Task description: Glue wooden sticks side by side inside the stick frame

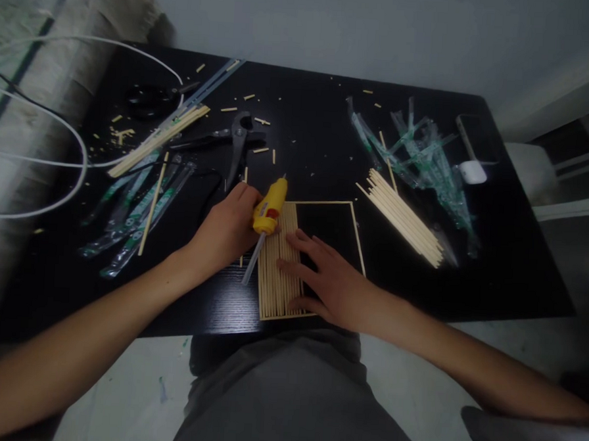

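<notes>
My left hand [229, 222] is closed around a yellow hot glue gun [271, 206], whose nozzle points away from me while a clear glue stick [253, 261] sticks out of its back. Just right of it lies a flat rectangular frame of thin wooden sticks [325, 203]. Its left part is filled with chopsticks [272, 278] laid side by side; dark table shows through the right part. My right hand [328, 275] rests with spread fingers on the right edge of that row, holding nothing.
Pliers [240, 135], scissors [150, 98] and a chopstick bundle [160, 141] lie at the left, with torn plastic wrappers [141, 225] nearby. On the right are loose chopsticks [403, 219], more wrappers [426, 155], a phone [476, 138] and a white case [473, 171]. A white cable [84, 137] loops at far left.
</notes>
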`<state>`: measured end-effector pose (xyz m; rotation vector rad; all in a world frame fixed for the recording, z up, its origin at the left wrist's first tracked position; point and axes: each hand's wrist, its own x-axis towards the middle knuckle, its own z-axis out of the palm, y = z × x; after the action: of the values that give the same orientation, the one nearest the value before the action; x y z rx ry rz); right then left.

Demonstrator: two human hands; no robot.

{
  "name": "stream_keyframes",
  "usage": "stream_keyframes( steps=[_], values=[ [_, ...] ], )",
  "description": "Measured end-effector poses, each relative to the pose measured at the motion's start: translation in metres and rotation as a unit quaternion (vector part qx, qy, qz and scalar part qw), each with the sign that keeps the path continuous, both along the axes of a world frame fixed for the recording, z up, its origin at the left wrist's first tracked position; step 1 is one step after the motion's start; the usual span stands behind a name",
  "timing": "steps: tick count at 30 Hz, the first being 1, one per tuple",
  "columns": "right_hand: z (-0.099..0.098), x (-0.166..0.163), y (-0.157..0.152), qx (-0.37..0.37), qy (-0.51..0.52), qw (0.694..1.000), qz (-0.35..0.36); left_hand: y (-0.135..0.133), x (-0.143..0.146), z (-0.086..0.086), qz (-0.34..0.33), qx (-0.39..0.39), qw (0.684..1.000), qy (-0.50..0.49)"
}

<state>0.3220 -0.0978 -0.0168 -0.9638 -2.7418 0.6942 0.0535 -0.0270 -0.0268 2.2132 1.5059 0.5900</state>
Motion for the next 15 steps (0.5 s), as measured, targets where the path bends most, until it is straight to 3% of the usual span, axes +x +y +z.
stream_keyframes(
  steps=[5,11,15],
  values=[
    [-0.009,-0.002,-0.001,0.013,-0.004,1.0,-0.009,-0.001,0.0,0.001,0.002,-0.008,1.0,0.008],
    [0.002,0.001,0.002,-0.014,0.032,0.999,-0.006,-0.002,-0.001,0.0,-0.01,0.003,1.0,0.006],
    [0.012,0.012,0.012,-0.002,0.132,0.986,-0.097,-0.001,-0.004,0.003,-0.007,0.038,0.998,-0.048]
  ],
)
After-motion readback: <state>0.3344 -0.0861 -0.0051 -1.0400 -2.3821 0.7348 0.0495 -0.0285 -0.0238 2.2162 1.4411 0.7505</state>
